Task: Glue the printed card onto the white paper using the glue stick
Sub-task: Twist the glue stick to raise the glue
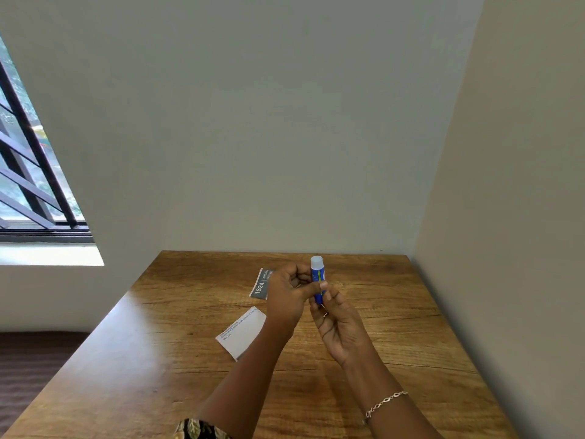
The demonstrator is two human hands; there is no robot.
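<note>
A brown wood-grain surface (pixel 158 359) sits in a corner between pale grey walls (pixel 253 122), with a dark-barred window (pixel 25 172) to the left. Both hands hold a blue glue stick with a white cap (pixel 317 275) upright above the far half of the surface. The left hand (pixel 286 296) curls round its middle, thumb across the tube. The right hand (pixel 338 324), with a silver chain bracelet (pixel 384 402) on the wrist, pinches its lower end. A grey printed card marked "1524" (pixel 260 285) lies near the far edge, partly behind the left hand. A white paper with blue text (pixel 245 332) lies nearer the middle.

Upright blue glue stick (pixel 317 280); card (pixel 260 286), paper (pixel 243 333) flat.
</note>
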